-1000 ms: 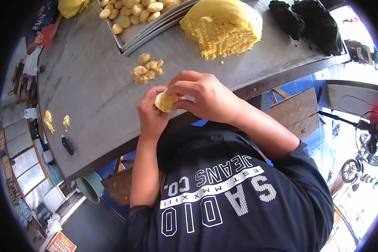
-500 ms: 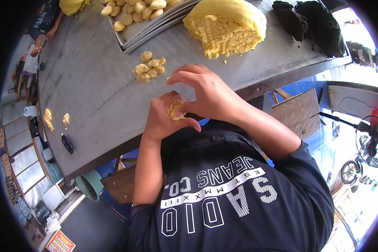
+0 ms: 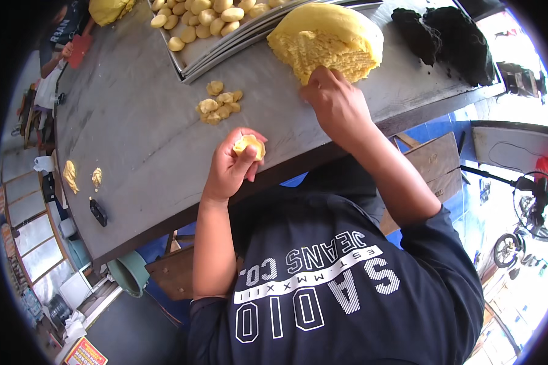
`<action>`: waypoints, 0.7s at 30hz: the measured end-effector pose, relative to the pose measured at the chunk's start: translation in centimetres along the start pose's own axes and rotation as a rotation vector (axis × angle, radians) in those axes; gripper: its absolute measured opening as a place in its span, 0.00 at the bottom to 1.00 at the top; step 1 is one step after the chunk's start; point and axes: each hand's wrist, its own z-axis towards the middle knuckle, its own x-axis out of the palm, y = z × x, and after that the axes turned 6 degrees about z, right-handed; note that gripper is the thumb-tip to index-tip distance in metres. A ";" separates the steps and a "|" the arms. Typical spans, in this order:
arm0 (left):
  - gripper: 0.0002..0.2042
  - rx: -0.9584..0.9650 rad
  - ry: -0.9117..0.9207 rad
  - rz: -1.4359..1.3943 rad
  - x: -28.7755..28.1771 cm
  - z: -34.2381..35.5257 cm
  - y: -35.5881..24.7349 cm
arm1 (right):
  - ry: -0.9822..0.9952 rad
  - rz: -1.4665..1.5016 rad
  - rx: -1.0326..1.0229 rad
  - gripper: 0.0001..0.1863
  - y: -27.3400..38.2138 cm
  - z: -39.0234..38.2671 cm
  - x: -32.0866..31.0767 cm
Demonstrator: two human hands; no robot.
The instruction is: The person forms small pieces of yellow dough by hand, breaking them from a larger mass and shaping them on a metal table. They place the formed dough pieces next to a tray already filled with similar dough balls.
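My left hand is closed around a small hollowed piece of pale yellow dough, its thumb resting at the open cup. Farther right, my right hand reaches to the front edge of a big crumbly yellow mound. The fingers curl in against the mound, and their tips are hidden from view. Between the left hand and the trays lies a cluster of small pale dough lumps on the metal tabletop.
Stacked metal trays at the back hold many round dough balls. A black plastic bag lies back right. Dough scraps and a small black object are at left. A person with a red item stands far left.
My right hand has left the dough cup and moved up and right to the yellow mound. The left hand has turned, showing the cup's opening. The far person now holds up a red item.
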 end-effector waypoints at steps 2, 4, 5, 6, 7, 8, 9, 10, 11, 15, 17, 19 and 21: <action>0.29 0.163 0.018 -0.047 -0.4 -0.5 0.7 | -0.023 0.105 -0.057 0.07 0.5 -1.3 -0.2; 0.28 0.152 0.026 -0.135 -0.7 -0.7 0.7 | -0.056 0.164 -0.078 0.06 0.8 -1.8 -0.2; 0.27 0.123 -0.006 -0.191 -0.4 -0.5 0.5 | -0.028 0.182 -0.116 0.05 0.5 -2.3 0.1; 0.27 0.093 -0.038 -0.248 -0.2 -0.5 0.5 | -0.001 0.199 -0.155 0.04 0.4 -2.6 0.3; 0.27 0.093 -0.038 -0.244 -0.2 -0.3 0.4 | -0.004 0.201 -0.155 0.04 0.5 -2.5 0.2; 0.25 0.106 -0.067 -0.159 -0.1 -0.2 0.5 | -0.089 0.279 -0.127 0.04 0.6 -2.4 0.1; 0.24 0.119 -0.096 -0.074 -0.1 -0.1 0.6 | -0.174 0.357 -0.098 0.04 0.8 -2.2 -0.1; 0.24 0.117 -0.094 -0.074 -0.1 -0.1 0.8 | -0.174 0.357 -0.096 0.04 0.9 -2.1 -0.4; 0.22 0.162 -0.105 -0.132 0.0 -0.2 1.0 | -0.059 0.430 0.037 0.05 1.0 -1.9 -1.0; 0.17 0.245 -0.127 0.123 0.2 -0.4 0.9 | -0.069 0.400 0.044 0.12 -0.5 -2.2 -1.5; 0.17 0.247 -0.130 0.059 0.0 -0.5 1.2 | -0.130 0.263 0.020 0.13 -1.3 -2.4 -2.5; 0.18 0.214 -0.161 -0.010 0.1 -0.4 1.0 | -0.178 0.075 0.028 0.15 -1.8 -2.7 -3.1; 0.18 0.193 -0.166 -0.028 0.3 -0.1 0.8 | -0.156 0.048 0.000 0.14 -2.1 -2.9 -2.8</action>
